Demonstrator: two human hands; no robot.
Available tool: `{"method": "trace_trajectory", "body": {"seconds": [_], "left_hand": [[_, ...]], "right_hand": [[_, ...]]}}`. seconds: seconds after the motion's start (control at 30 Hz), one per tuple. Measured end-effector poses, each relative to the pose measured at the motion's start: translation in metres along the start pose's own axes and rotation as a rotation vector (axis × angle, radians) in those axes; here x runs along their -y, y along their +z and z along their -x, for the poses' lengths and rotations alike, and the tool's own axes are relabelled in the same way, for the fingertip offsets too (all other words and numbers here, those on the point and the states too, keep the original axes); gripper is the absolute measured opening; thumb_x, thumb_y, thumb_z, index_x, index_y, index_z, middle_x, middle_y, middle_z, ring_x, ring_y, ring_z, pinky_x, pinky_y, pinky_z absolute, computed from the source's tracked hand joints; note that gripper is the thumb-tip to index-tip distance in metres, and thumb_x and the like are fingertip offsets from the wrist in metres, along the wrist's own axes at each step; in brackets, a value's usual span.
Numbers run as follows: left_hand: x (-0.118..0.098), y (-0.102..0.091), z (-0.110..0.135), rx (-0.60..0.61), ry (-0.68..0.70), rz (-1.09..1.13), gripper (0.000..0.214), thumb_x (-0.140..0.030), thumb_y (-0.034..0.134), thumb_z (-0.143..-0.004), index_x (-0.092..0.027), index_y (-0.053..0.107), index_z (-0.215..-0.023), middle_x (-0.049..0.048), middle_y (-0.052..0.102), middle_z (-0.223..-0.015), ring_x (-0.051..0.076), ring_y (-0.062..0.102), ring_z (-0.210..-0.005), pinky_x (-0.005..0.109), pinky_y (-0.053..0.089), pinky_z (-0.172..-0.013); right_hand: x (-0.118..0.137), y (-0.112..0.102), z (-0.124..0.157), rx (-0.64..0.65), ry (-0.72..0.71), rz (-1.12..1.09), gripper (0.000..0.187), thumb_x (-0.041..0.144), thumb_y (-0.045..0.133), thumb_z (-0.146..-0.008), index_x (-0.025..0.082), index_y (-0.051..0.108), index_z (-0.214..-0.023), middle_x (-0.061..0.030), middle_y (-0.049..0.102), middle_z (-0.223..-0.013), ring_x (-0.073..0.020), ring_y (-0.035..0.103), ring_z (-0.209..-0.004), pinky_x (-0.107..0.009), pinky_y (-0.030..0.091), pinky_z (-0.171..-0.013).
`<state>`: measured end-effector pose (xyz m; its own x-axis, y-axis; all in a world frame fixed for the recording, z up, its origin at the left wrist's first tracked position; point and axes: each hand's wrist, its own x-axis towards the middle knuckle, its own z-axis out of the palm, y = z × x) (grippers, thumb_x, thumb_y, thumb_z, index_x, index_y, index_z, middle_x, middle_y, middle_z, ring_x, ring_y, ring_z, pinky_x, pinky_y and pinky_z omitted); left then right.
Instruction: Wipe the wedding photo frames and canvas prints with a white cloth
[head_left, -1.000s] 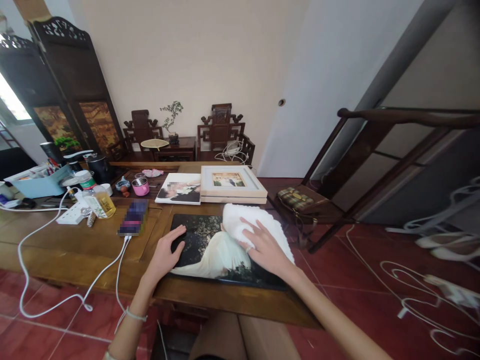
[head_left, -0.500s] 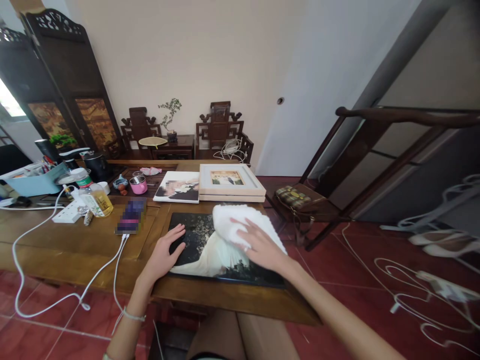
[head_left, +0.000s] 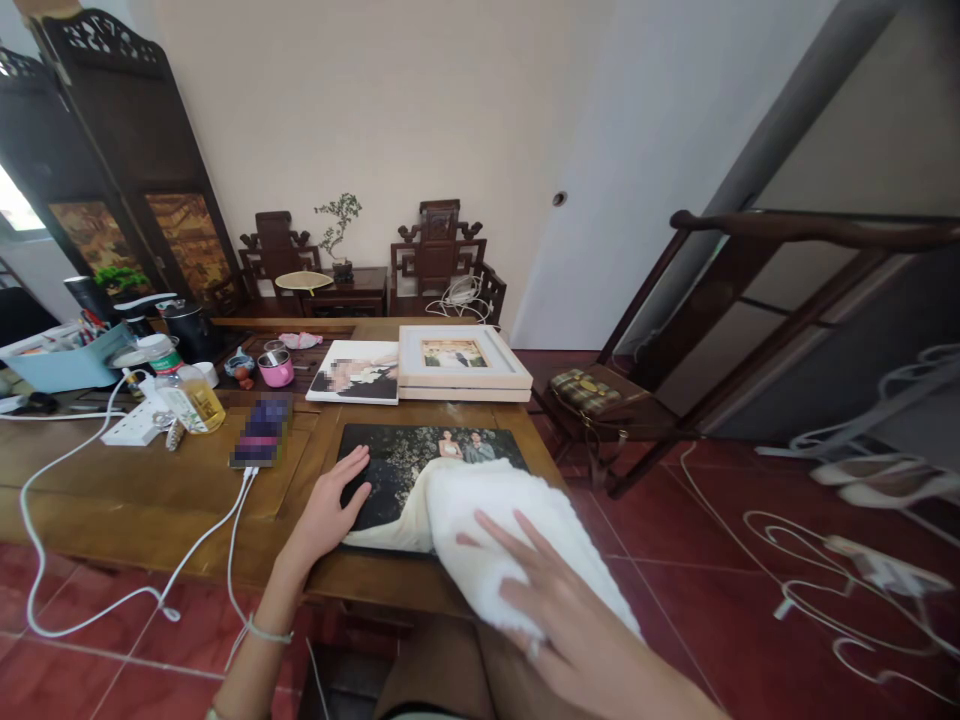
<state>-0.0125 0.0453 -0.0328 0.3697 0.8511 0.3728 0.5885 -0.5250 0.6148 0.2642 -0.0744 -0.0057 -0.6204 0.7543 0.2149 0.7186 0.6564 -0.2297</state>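
Observation:
A dark, glossy wedding photo panel (head_left: 394, 470) lies flat at the near edge of the wooden table. My left hand (head_left: 331, 505) rests on its left edge, fingers stretched out and holding nothing. Over the panel's lower right part lies a white fluffy towel (head_left: 472, 495), which also hangs past the table's near right corner. My right hand (head_left: 559, 615) presses on the towel and holds it, fingers partly spread and thumb bent into the cloth. The towel hides the panel's lower right corner; two figures in the picture show above it.
Behind the panel are stacked white picture frames (head_left: 517, 380) and a smaller photo panel (head_left: 352, 385). To the left lie a phone (head_left: 261, 430) with white cables, a bottle (head_left: 191, 400), a power strip (head_left: 131, 425) and a pink cup (head_left: 277, 370). A wooden chair (head_left: 652, 400) with a bag stands right.
My right hand has drawn the towel toward me, from the panel's upper right down past its near edge, uncovering the two pictured figures. My left hand has stayed in place.

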Motion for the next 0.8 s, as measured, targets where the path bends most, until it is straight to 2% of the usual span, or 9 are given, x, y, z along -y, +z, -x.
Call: {"method": "trace_trajectory", "body": {"seconds": [0.07,0.13,0.37,0.47,0.53,0.6,0.7,0.8], "left_hand": [[0.000,0.000,0.000,0.004,-0.003,0.003,0.039,-0.029,0.047,-0.087,-0.019,0.054,-0.124,0.0074,0.049,-0.135,0.021,0.042,-0.128,0.043,0.032,-0.109],[0.000,-0.001,0.001,0.015,-0.002,0.003,0.039,-0.029,0.047,-0.087,-0.019,0.053,-0.125,0.0070,0.049,-0.136,0.021,0.041,-0.128,0.043,0.032,-0.109],[0.000,-0.002,0.001,0.024,-0.006,0.000,0.038,-0.029,0.046,-0.088,-0.019,0.054,-0.124,0.0070,0.049,-0.135,0.020,0.042,-0.128,0.042,0.032,-0.109],[-0.001,-0.002,0.001,0.019,-0.016,0.004,0.037,-0.028,0.046,-0.088,-0.020,0.054,-0.123,0.0066,0.048,-0.136,0.020,0.043,-0.128,0.043,0.033,-0.109],[-0.002,-0.002,0.001,0.019,-0.021,0.005,0.037,-0.029,0.046,-0.088,-0.020,0.055,-0.123,0.0067,0.048,-0.136,0.020,0.043,-0.127,0.043,0.033,-0.108],[-0.002,-0.001,0.001,0.018,-0.031,0.004,0.038,-0.029,0.046,-0.087,-0.019,0.055,-0.123,0.0073,0.049,-0.135,0.020,0.043,-0.127,0.043,0.034,-0.108],[-0.001,-0.001,0.000,0.005,-0.029,0.004,0.038,-0.029,0.047,-0.087,-0.019,0.055,-0.122,0.0074,0.049,-0.135,0.021,0.043,-0.127,0.043,0.034,-0.108],[0.000,0.001,0.000,-0.012,-0.006,0.010,0.036,-0.028,0.047,-0.087,-0.020,0.056,-0.121,0.0068,0.051,-0.133,0.021,0.044,-0.126,0.044,0.034,-0.108]], "right_hand": [[0.005,-0.001,0.006,0.027,0.000,-0.015,0.018,0.007,0.047,-0.067,0.021,0.055,-0.075,-0.0061,0.038,-0.143,-0.0268,0.016,-0.137,-0.055,0.015,-0.110],[-0.006,-0.001,0.000,0.016,0.031,-0.008,0.016,0.009,0.047,-0.071,0.021,0.056,-0.077,-0.0087,0.037,-0.143,-0.0274,0.021,-0.136,-0.055,0.019,-0.109],[-0.106,0.007,-0.067,-0.156,0.188,0.079,0.020,0.023,0.039,-0.088,0.019,0.058,-0.092,-0.0146,0.050,-0.132,-0.0278,0.037,-0.129,-0.054,0.022,-0.107],[-0.128,0.010,-0.078,-0.182,0.228,0.083,0.022,0.021,0.037,-0.088,0.018,0.057,-0.095,-0.0156,0.054,-0.128,-0.0295,0.038,-0.128,-0.057,0.024,-0.105],[-0.129,0.012,-0.073,-0.194,0.234,0.085,0.021,0.019,0.037,-0.087,0.018,0.057,-0.092,-0.0166,0.053,-0.129,-0.0299,0.036,-0.129,-0.058,0.023,-0.104],[-0.119,0.013,-0.060,-0.202,0.220,0.080,0.018,0.020,0.039,-0.086,0.017,0.057,-0.086,-0.0183,0.049,-0.132,-0.0304,0.033,-0.130,-0.058,0.022,-0.105],[-0.089,0.013,-0.030,-0.196,0.182,0.050,0.014,0.018,0.044,-0.082,0.018,0.056,-0.078,-0.0180,0.041,-0.139,-0.0302,0.030,-0.132,-0.058,0.020,-0.107],[-0.050,0.009,0.002,-0.149,0.133,0.020,0.014,0.012,0.045,-0.078,0.020,0.056,-0.073,-0.0133,0.033,-0.145,-0.0290,0.024,-0.135,-0.059,0.017,-0.108]]}}
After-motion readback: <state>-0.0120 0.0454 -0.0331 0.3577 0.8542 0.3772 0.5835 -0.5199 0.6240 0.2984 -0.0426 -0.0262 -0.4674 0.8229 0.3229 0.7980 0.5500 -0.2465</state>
